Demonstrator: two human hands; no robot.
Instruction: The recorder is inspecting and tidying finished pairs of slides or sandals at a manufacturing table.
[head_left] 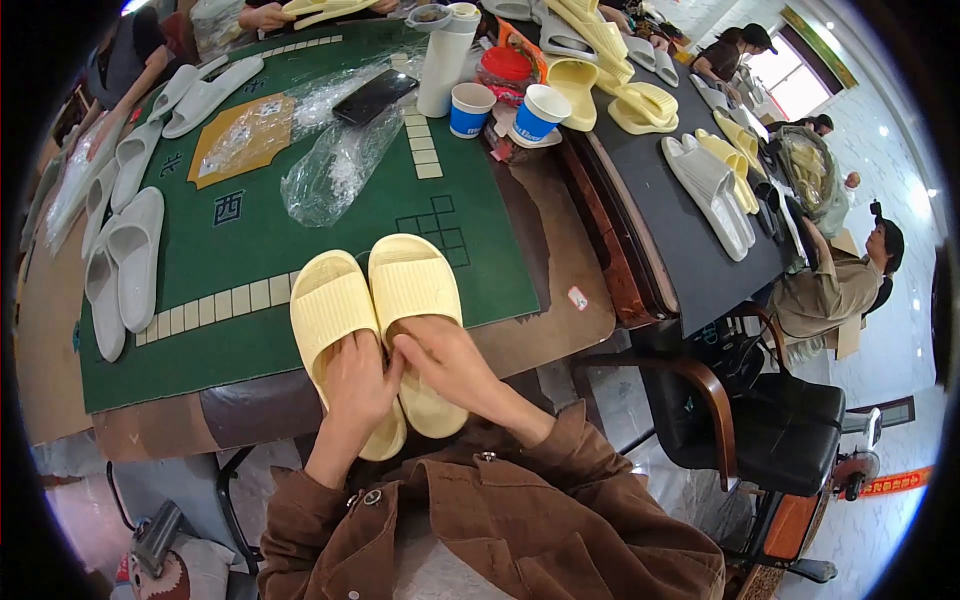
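Note:
Two pale yellow slide slippers are side by side at the table's near edge, toes pointing away from me. Into the foot opening of the left slipper (335, 300) go the fingers of my left hand (358, 382), under its ribbed strap. My right hand (450, 362) reaches the same way into the right slipper (413, 280), its thumb lying near my left hand between the two. Both hands hold the pair, and most fingertips are hidden inside. The slippers' heels hang past the table edge, over my brown jacket (500, 510).
Grey slippers (138, 245) line the left of the green mat (250, 350). Clear plastic wrap (335, 180), a phone (376, 96) and paper cups (470, 110) lie farther off. Right of me are a black table (640, 200) with more slippers and an armchair (770, 420). Other people work around.

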